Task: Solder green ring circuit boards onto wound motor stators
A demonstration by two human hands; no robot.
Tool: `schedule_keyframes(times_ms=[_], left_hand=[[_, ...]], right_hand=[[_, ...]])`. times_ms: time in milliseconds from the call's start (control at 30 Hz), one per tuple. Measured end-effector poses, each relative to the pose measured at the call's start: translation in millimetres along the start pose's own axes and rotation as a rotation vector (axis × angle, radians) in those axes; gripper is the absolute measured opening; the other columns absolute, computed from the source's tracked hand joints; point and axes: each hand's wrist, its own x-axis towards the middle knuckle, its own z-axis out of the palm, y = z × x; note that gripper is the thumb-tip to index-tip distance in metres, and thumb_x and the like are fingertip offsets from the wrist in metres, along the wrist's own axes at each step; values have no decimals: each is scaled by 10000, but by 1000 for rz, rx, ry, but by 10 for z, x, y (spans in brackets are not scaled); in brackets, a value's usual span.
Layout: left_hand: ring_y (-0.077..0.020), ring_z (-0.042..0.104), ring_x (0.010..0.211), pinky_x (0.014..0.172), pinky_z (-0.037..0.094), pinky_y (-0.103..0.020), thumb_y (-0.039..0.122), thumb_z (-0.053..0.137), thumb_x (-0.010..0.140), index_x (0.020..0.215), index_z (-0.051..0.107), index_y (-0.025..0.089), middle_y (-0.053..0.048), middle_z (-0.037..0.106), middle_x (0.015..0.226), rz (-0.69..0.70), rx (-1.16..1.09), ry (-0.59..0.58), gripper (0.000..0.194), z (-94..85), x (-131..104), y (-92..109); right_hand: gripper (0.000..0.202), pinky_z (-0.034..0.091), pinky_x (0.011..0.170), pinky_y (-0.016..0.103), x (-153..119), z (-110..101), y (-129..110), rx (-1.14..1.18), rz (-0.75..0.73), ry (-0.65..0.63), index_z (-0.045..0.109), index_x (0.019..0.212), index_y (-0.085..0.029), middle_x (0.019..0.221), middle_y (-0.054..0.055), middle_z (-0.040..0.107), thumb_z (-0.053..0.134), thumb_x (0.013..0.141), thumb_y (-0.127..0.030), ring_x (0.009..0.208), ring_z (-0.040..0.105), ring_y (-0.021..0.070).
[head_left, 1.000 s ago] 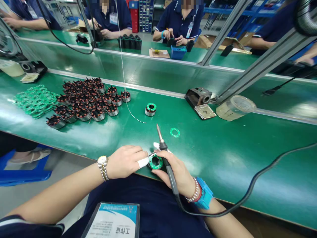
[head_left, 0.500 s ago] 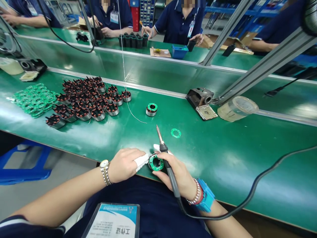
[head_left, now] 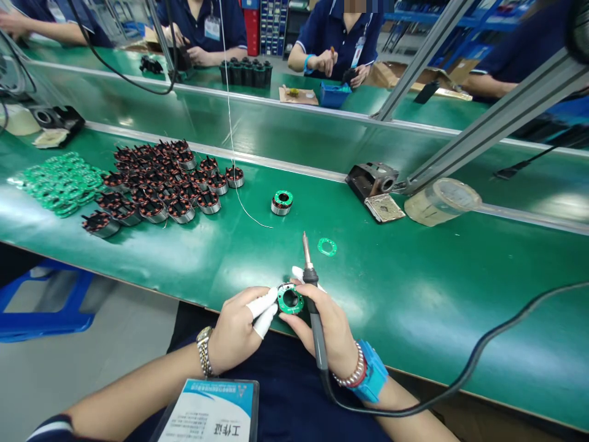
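Near the table's front edge, my left hand, with white finger covers, pinches the left side of a motor stator topped by a green ring board. Fingers of my right hand close on the stator's right side. The same hand carries a soldering iron, its tip pointing up and away. Farther back, another stator with a green ring stands upright. A loose green ring board lies to the right of the iron's tip. A thin solder wire hangs down to the table.
Many stators and a pile of green boards cover the left. An iron stand and a round tub are at the back right. The iron's cable curves right. People sit beyond the metal rail.
My left hand's fingers have shifted, with two white-covered fingertips now against the stator. The iron's tip has moved slightly right. Across the table, a person's hand has moved from the black parts toward the blue box.
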Motion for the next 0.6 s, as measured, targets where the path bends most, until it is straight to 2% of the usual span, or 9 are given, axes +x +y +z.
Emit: schedule_keyframes(times_ms=[100,167,267,367,467,600], left_hand=[[-218,546,1066,894,476,-351,132,468,805,1147,485,130,-138,583,1122,-27,-40,-28,343,30,-83,27],[-228,478,1162,951,439,-379,133,468,802,1193,423,139,-151,508,1240,-67,-84,-33,394,53,-96,31],[-210,509,1134,928,463,-365,131,473,801,1155,409,174,-129,515,1244,-153,-171,-56,362,60,-85,23],[-193,578,1036,888,491,-342,150,477,811,1180,391,172,-114,590,1139,-180,-183,-76,380,19,-59,3],[-170,625,915,812,524,-305,175,457,841,1192,422,163,-92,643,1009,-51,-114,-108,353,-57,24,-50],[-162,631,812,729,533,-294,174,428,863,1044,548,158,-76,662,893,269,53,-134,218,-177,243,-181]], right_hand=[[361,516,821,344,38,4,37,33,2,-12,404,1116,-216,1058,113,594,568,795,-226,980,596,221],[382,522,805,327,87,-20,71,86,-10,-67,397,1123,-221,1058,104,598,579,788,-247,963,605,212],[421,520,801,311,145,-98,101,127,-12,-137,386,1139,-221,1068,95,592,591,772,-250,958,607,204],[462,500,838,330,139,-189,99,101,15,-131,376,1155,-215,1086,102,583,607,755,-231,993,589,212],[458,501,832,318,104,-249,96,99,23,-158,391,1158,-210,1069,97,593,610,756,-222,975,594,200],[419,506,812,298,97,-277,118,114,-7,-197,406,1155,-206,1061,92,595,584,776,-217,965,596,184]])
